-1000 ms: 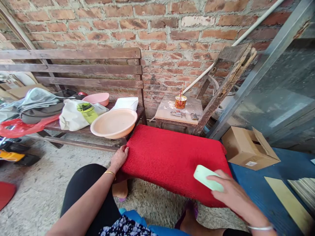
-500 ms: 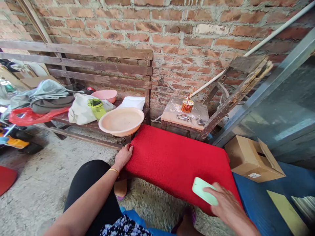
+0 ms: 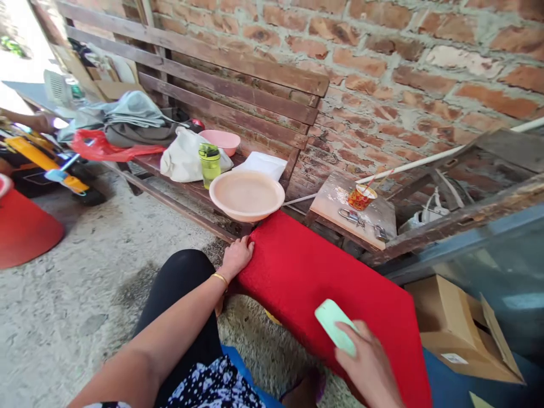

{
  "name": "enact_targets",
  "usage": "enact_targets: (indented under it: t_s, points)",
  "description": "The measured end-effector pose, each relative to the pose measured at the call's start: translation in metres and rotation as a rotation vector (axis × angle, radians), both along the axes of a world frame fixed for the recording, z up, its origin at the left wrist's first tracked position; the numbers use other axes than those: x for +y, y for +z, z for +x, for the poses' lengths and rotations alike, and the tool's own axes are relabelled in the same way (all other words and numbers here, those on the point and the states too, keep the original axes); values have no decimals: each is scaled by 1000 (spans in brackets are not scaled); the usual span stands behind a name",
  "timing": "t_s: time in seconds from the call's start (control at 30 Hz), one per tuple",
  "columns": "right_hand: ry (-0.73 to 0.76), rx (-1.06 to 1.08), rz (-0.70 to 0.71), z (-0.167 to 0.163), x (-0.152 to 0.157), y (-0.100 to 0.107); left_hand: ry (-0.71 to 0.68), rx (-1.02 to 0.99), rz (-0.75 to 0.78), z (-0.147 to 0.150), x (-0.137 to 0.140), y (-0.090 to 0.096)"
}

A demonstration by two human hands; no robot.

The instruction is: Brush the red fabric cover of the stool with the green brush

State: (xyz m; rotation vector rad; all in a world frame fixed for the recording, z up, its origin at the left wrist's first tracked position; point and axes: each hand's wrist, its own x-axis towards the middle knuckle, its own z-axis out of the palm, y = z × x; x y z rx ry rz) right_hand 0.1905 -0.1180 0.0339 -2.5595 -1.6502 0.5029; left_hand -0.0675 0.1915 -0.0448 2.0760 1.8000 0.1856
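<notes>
Cloth (image 3: 293, 266) flanks right hand (image 3: 361, 351) gripping green block (image 3: 331, 320); left hand (image 3: 237, 258), grip unclear, touches edge.

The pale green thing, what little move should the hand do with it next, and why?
Probably the right hand should slide the pale green thing a little along the red cover, because it holds it right over or on that cover. The left hand rests at the cover's edge, which may help keep it steady.
</notes>
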Motion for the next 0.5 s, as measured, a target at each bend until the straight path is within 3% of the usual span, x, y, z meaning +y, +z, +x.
enact_targets:
  t_s: [0.13,0.23,0.33,0.5]
  points:
    - [304,-57,45,-100,103,9,-9,-19,6,1,-2,2]
    - [377,-45,36,-121,129,6,-9,-45,14,1,-3,4]
    - [290,-16,-32,-86,106,-3,-3,-70,-1,1,-5,6]
    - [-30,33,-211,41,-15,-12,12,-90,-22,2,-7,8]
